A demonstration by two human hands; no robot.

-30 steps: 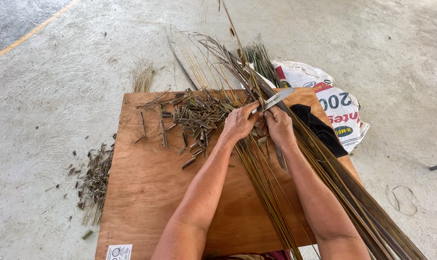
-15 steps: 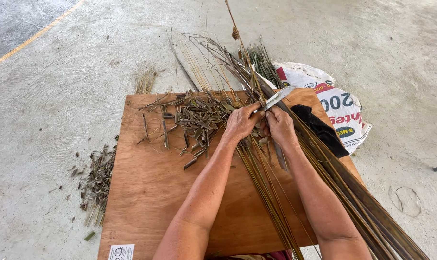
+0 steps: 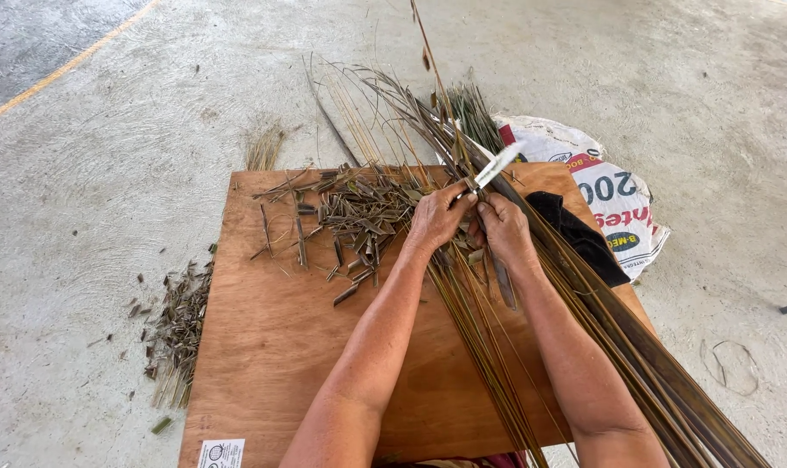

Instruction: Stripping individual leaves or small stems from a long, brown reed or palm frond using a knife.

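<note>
- The left hand [image 3: 437, 217] is closed, pinching a thin palm rib [image 3: 437, 78] that rises toward twelve o'clock.
- The right hand [image 3: 501, 227], touching it at three o'clock, is wrapped around a small knife [image 3: 495, 165], blade pointing to one o'clock.
- Both rest over the plywood board [image 3: 272, 338].
- Cut leaf scraps [image 3: 350, 217] lie at nine o'clock of the hands.
- A long bundle of ribs [image 3: 636, 364] runs to five o'clock.

A white sack [image 3: 605, 186] with red and green print lies at the right. A small white label [image 3: 221, 453] sits at the bottom left.
</note>
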